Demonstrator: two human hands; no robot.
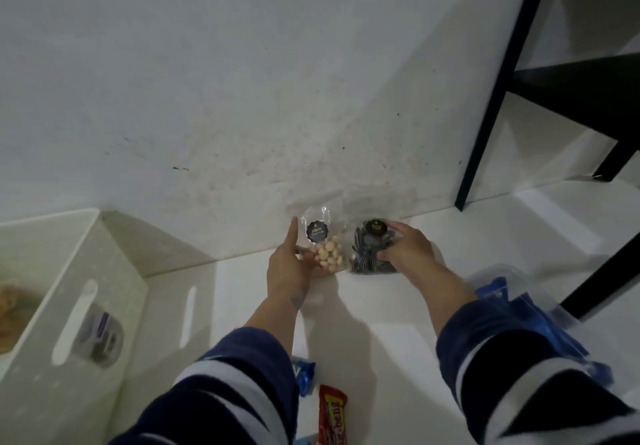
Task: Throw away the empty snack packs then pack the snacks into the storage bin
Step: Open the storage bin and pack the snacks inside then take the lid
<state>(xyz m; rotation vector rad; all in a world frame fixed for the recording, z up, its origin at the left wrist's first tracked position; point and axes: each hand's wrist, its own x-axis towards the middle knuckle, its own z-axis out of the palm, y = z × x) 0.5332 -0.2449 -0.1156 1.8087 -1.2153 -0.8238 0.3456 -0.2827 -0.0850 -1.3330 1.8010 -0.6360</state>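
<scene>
Two clear snack bags stand against the wall on the white surface. The bag of pale round snacks [327, 248] has a dark round label, and my left hand [289, 264] cups its left side with the fingers spread behind it. The bag of dark striped snacks [369, 248] carries a similar label, and my right hand [407, 248] is wrapped around its right side. The white storage bin [79, 309] with slot handles stands at the left, holding something tan in its far left corner.
A red snack pack [330, 413] and a small blue pack [304, 375] lie near the bottom edge between my arms. Blue wrappers in a clear bag [519, 309] sit at the right. A black shelf frame [491, 98] rises at the right.
</scene>
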